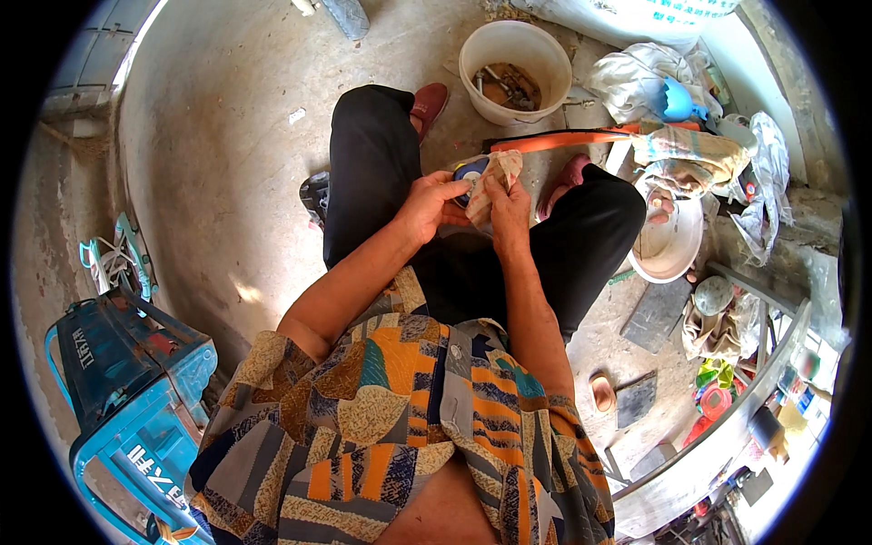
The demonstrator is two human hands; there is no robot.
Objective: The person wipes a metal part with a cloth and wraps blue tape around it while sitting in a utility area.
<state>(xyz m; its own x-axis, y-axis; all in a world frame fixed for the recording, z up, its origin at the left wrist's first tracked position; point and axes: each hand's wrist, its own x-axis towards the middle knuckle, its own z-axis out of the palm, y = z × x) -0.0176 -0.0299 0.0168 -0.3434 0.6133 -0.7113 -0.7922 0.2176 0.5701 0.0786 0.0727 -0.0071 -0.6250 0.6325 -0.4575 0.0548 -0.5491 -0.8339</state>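
Between my knees, my left hand (429, 207) grips a small dark blue, rounded object (469, 171) with a pale patch, its thumb lying along the near side. What kind of object it is I cannot make out. My right hand (510, 216) is closed on a crumpled, stained beige cloth (498, 174), which lies against the blue object and covers part of it. Both hands are close together, and the fingers under the object and cloth are mostly hidden.
Ahead stands a white bucket (473, 60) with brown metal pieces inside. An orange-red long tool (568, 140) lies beyond my right knee, near a white basin (674, 262). A blue machine (145, 400) stands at left. Bags and clutter line the right side.
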